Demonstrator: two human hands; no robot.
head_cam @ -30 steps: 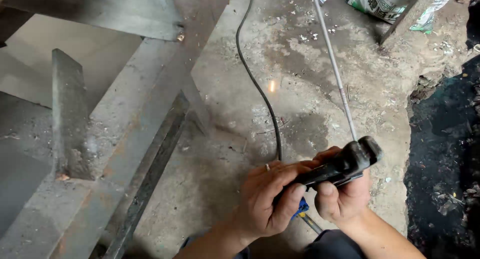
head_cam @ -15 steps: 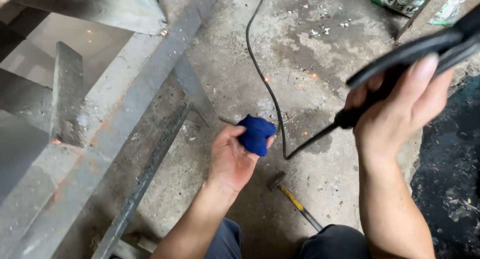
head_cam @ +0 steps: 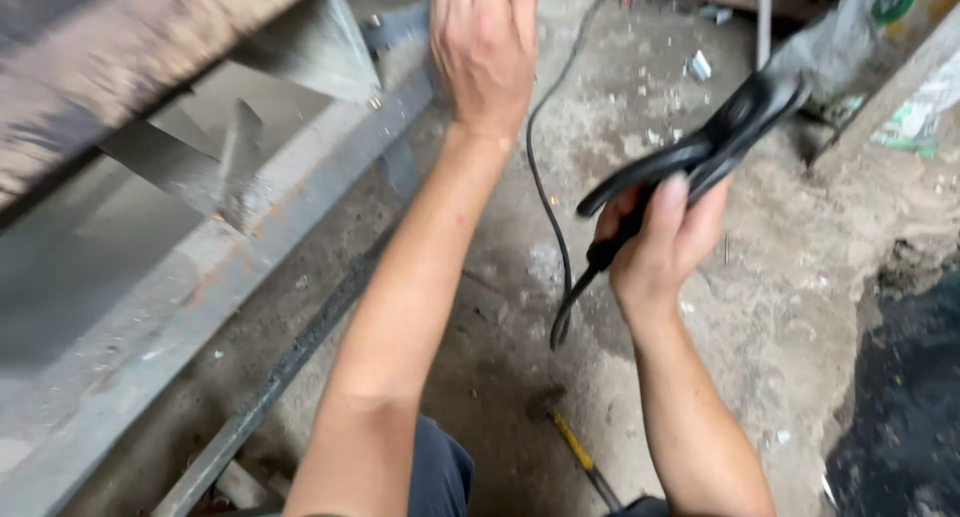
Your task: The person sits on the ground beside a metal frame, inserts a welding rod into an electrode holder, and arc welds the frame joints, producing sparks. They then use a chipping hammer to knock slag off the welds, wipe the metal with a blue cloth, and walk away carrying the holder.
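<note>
My right hand (head_cam: 660, 247) grips the handle of a black welding electrode holder (head_cam: 720, 142), its jaw end pointing up and to the right. Its black cable (head_cam: 545, 197) hangs from the handle and runs away across the concrete floor. My left hand (head_cam: 485, 52) is raised at the top edge with its back toward me. Its fingertips are cut off by the frame, so I cannot see what it holds. It is close to a grey steel beam (head_cam: 200, 277).
The beam, with triangular stiffener plates (head_cam: 320, 47), runs diagonally along the left. A hammer with a yellow handle (head_cam: 580, 457) lies on the floor between my arms. A sack (head_cam: 880, 17) sits at the top right, with dark ground (head_cam: 910, 397) to the right.
My left hand, which held a blue wad, rose from the floor to the top edge near the beam. My right hand lifted the holder off the floor and keeps it raised.
</note>
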